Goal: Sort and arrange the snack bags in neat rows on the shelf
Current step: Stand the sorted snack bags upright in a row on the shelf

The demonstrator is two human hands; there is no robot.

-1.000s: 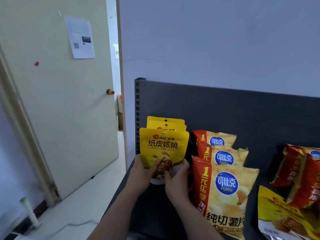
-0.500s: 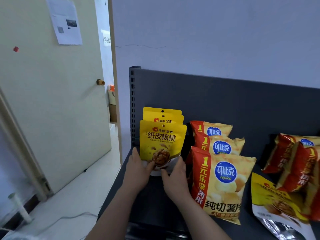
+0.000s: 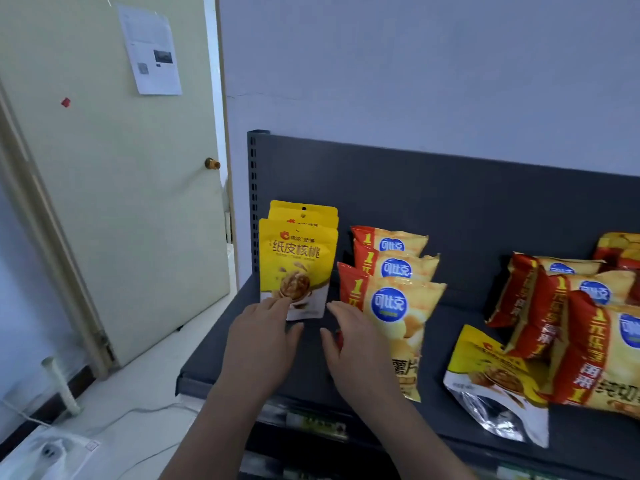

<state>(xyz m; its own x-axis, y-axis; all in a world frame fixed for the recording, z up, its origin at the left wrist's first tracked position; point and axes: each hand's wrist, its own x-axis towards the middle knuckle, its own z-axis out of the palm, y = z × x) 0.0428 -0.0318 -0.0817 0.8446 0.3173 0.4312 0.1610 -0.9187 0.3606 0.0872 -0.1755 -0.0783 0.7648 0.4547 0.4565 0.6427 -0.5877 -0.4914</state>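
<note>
A row of yellow walnut bags [image 3: 299, 261] stands upright at the left end of the dark shelf [image 3: 221, 344]. My left hand [image 3: 261, 337] is flat, its fingertips touching the bottom of the front walnut bag. Just right of that bag, my right hand [image 3: 353, 344] hovers with straight fingers and holds nothing. It covers part of the front bag in a row of red-and-yellow chip bags [image 3: 398, 299]. One more walnut bag [image 3: 491, 382] lies loose near the shelf's front. Further chip bags [image 3: 588, 323] lean at the right.
A dark back panel [image 3: 450, 202] rises behind the bags, with a slotted post [image 3: 254, 202] at its left. A pale door [image 3: 114, 188] stands left of the shelf. Cables and a white socket box [image 3: 52, 452] lie on the floor below.
Both hands held the front walnut bag by its lower edge earlier. They have now let go and drawn back a little, and the bag stands in the row.
</note>
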